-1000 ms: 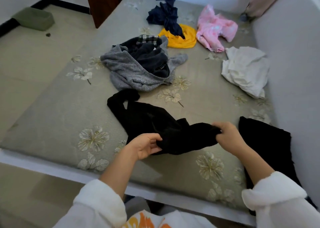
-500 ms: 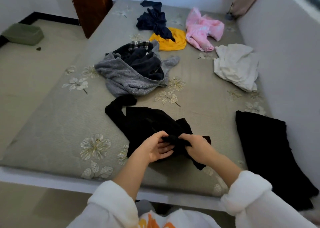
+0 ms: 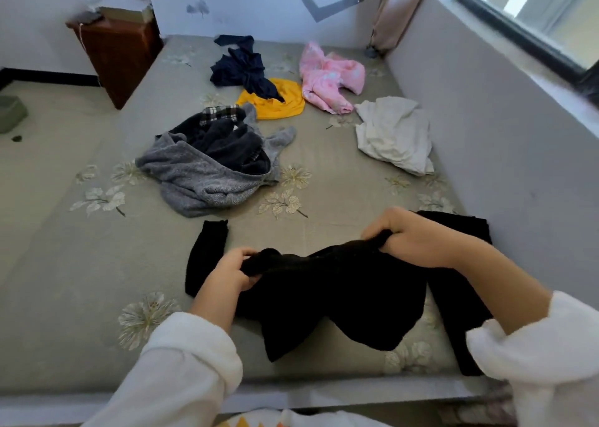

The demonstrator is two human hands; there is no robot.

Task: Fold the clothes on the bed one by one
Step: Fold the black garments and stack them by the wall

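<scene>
Left hand (image 3: 231,269) clenched on the near-left end of 1 black garment (image 3: 340,290), fingers curled round a bunched edge. Right hand (image 3: 418,238) grasps the other end of the same edge, slightly farther up the bed (image 3: 97,248) and higher. Both hands (2 in view) hold cloth. The gripped edge, the garment's long axis, runs left to right across the near part of the bed, tilting up toward the right. The body droops from it toward the near edge of the mattress, and 1 sleeve (image 3: 207,251) lies flat at the left, pointing away from the person. 1 second black piece (image 3: 453,316) lies flat just beside it on the right, along the wall, partly hidden by the right forearm. Farther up the bed, 6 loose pieces counted: 1 grey (image 3: 201,183) with 1 dark piece (image 3: 227,144) heaped on it (plaid trim shows at its far side), 1 navy (image 3: 240,70) overlapping 1 yellow (image 3: 278,102), 1 pink (image 3: 327,76), and 1 white (image 3: 392,135) near the wall. 1 brown cabinet (image 3: 120,54) stands at the bed's far-left corner.
</scene>
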